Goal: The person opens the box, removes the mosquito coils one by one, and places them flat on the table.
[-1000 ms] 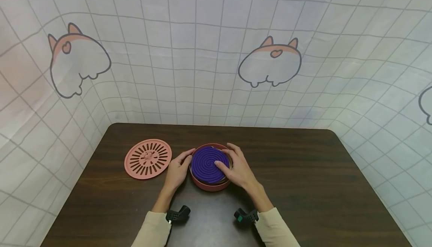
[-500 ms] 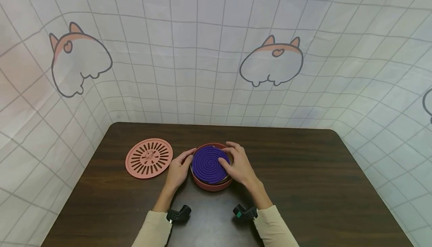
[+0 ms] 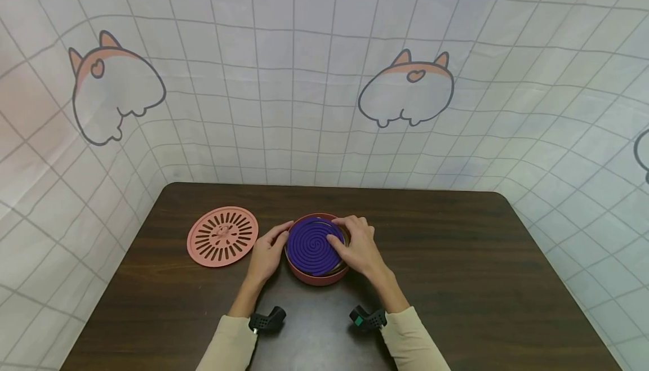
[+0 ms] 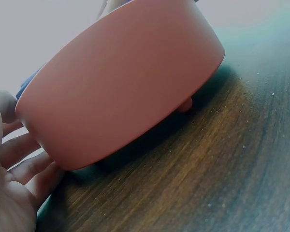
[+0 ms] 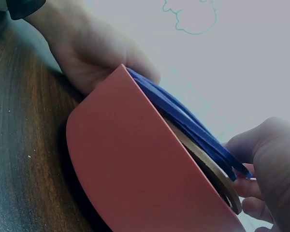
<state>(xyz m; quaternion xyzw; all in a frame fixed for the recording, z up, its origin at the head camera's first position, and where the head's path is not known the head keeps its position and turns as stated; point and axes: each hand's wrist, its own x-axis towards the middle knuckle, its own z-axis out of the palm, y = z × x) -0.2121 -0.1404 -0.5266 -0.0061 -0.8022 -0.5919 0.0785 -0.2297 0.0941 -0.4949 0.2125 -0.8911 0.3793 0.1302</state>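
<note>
A round reddish-pink mosquito coil box (image 3: 318,281) stands on the table between both hands. Inside it lies a purple spiral mosquito coil (image 3: 310,250), its near-right edge raised past the rim in the right wrist view, where layered purple strands (image 5: 186,121) show. Under them a tan ring (image 5: 210,162) sits along the rim. The left hand (image 3: 265,255) holds the box's left side, thumb at the rim and fingers (image 4: 34,166) along the wall. With thumb on top and fingers at the edge, the right hand (image 3: 361,251) pinches the coil.
The slotted pink lid (image 3: 223,237) lies flat to the left of the box, close to the left hand. A dark wooden table (image 3: 456,269) carries everything. White gridded cloth (image 3: 314,89) hangs behind and at both sides.
The right hand's outstretched fingers have drawn in and bent at the coil's right edge, its thumb shifting slightly outward from the centre. The left hand and box stay in place.
</note>
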